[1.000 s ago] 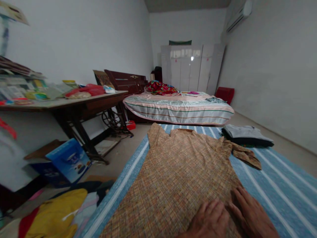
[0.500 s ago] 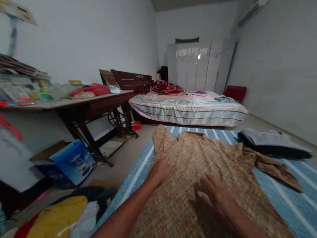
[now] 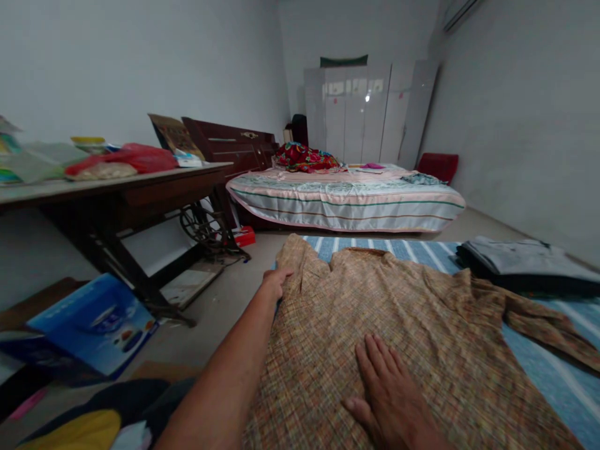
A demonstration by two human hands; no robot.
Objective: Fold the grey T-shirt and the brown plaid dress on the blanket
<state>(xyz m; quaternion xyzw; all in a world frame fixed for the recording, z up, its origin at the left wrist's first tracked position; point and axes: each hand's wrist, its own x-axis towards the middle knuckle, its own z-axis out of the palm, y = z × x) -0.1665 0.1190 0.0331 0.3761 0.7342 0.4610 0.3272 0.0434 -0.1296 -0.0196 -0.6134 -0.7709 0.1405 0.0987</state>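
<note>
A brown checked shirt (image 3: 337,312) lies spread out on the blue-and-white striped bed cover (image 3: 546,359), its collar (image 3: 370,251) at the far end. My left hand (image 3: 277,282) is at the shirt's left edge, below the left sleeve, with its fingers curled on the cloth and the index finger pointing along it. Flat on the middle of the shirt rests my right hand (image 3: 387,384), its fingers stretched out and the thumb apart. The right sleeve (image 3: 553,322) extends out over the cover.
A folded grey and black pile of clothes (image 3: 525,262) sits at the right. On the left are a sewing-machine table (image 3: 154,184) with bags on it, a blue box (image 3: 100,325) and a yellow cloth (image 3: 77,431). Across the floor stands another bed (image 3: 347,209).
My left hand has moved up and left, from the shirt's front to its edge by the sleeve. The right hand has come down flat on the cloth. The view has turned slightly right.
</note>
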